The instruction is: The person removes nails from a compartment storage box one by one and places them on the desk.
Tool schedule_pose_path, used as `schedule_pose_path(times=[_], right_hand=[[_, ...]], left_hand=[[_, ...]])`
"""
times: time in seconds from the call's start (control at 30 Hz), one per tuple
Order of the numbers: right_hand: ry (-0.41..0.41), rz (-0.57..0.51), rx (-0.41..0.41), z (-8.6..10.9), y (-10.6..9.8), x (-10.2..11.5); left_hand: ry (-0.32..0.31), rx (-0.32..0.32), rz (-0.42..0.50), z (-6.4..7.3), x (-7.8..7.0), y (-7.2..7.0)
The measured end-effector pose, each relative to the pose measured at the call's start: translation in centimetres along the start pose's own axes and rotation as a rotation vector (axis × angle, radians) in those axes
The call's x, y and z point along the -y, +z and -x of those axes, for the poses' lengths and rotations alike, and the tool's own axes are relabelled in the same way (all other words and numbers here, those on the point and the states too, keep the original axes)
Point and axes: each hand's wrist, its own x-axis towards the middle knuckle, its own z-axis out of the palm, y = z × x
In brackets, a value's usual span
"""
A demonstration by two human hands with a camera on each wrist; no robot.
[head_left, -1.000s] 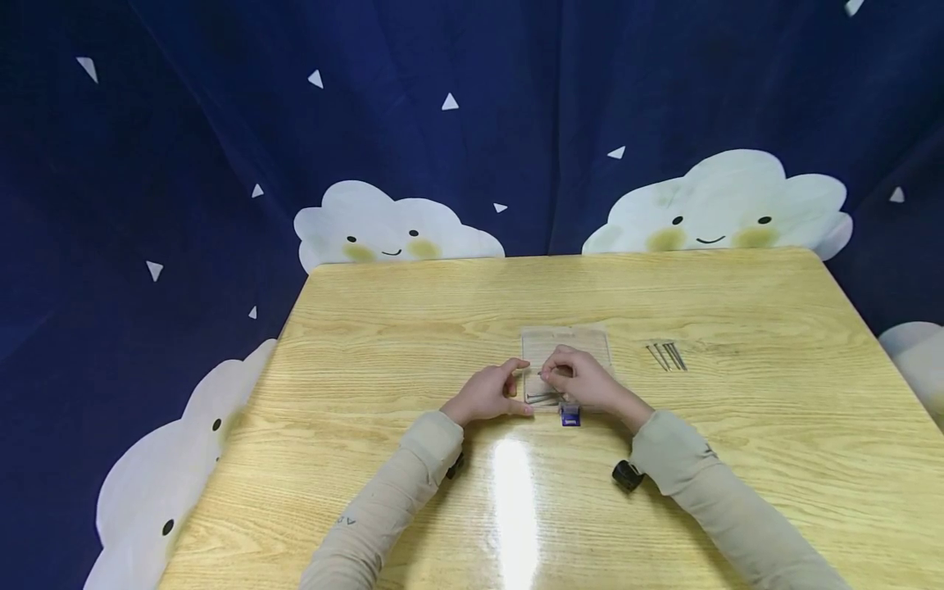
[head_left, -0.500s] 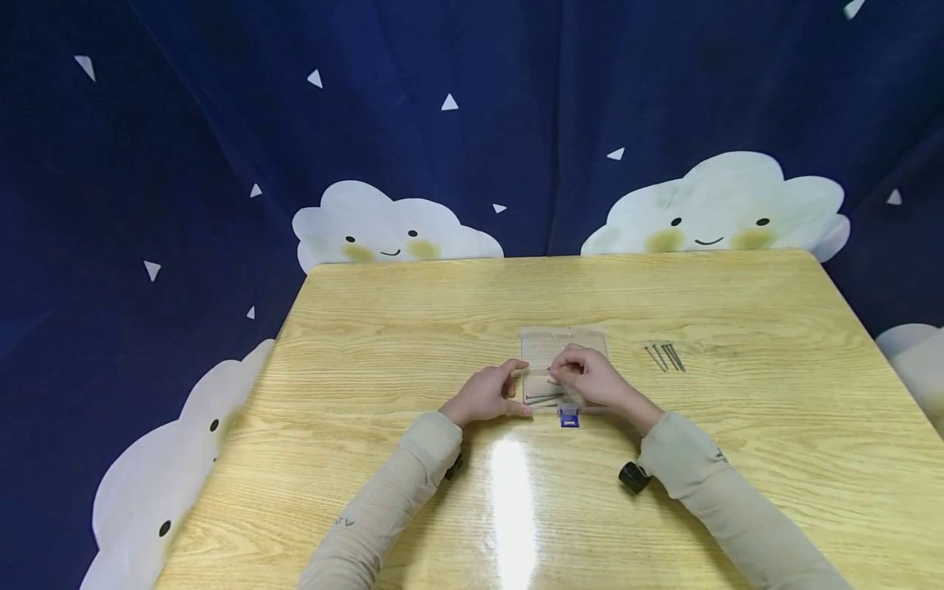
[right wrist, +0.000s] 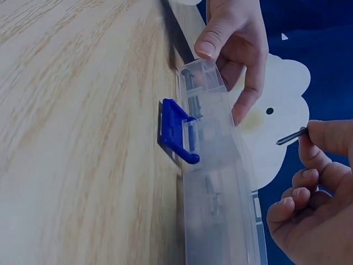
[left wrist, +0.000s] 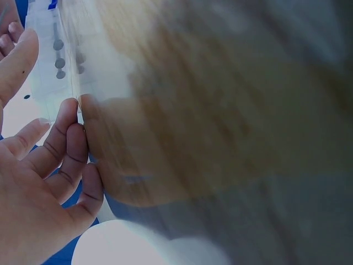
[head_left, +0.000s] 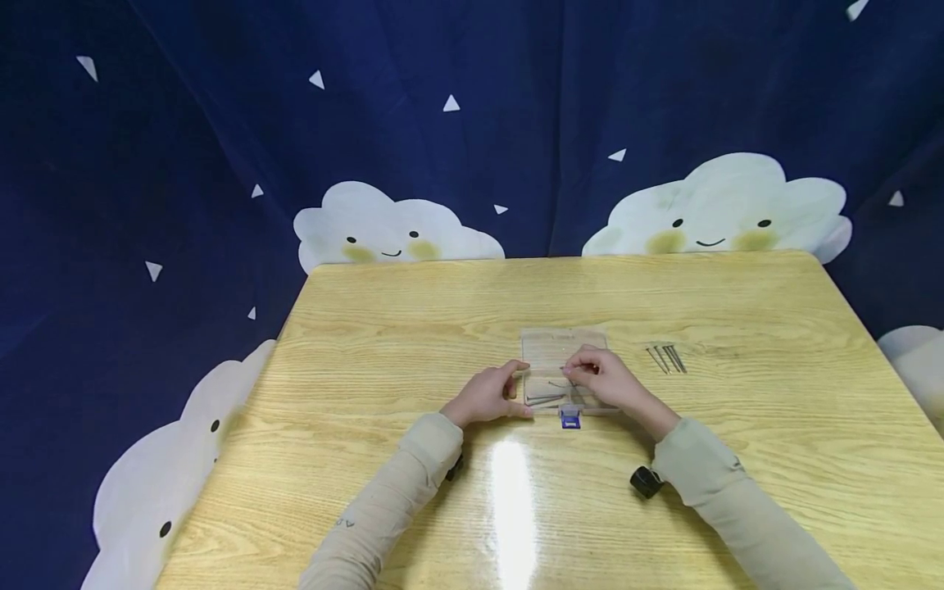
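Pale sleeves (head_left: 369, 516): both are slanting inward from the near side, bringing the hands to one spot.
Blue latch (head_left: 570, 418): it is sticking out on the near side of the box, probably turned away so the lid can lie back.
Left hand (head_left: 483, 395): thumb and index finger are bracketing the left end of the box, lightly clamped on it, likely to stop it sliding.
Clear plastic box (right wrist: 212, 237): it is lying on the table between the hands, its lid (head_left: 560, 344) folding back away from the person, apparently leaving the inside within reach.
Boxed nails (head_left: 544, 400): several are lying roughly crosswise in the left part, seemingly because they fit that way.
Right hand (head_left: 608, 379): thumb and index finger are pinching one slim nail (right wrist: 292, 136) by an end, over the box, presumably leaving its tapered tip unhindered.
Loose nails (head_left: 674, 358): they are resting side by side right of the box, handy for the right hand.
Wood-grain table (head_left: 383, 328): it is carrying everything.
Blue curtain (head_left: 413, 49): it is hanging behind, perhaps as a screen.
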Motion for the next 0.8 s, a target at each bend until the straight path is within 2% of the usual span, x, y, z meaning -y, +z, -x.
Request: schedule_pose_path(times=[0.23,0.5,0.8], right_hand=[[0.017,-0.007,-0.016,0.5,-0.9,-0.2],[0.03,0.005,-0.031,2.0,-1.9,2.4],[0.03,0.029,-0.065,2.4,-2.7,-1.0]], left_hand=[[0.001,0.008,-0.002,-0.2,-0.1,-0.1],[-0.015,0.025,0.023,-0.1,-0.3,0.0],[-0.01,0.015,0.026,0.2,-0.2,0.2]])
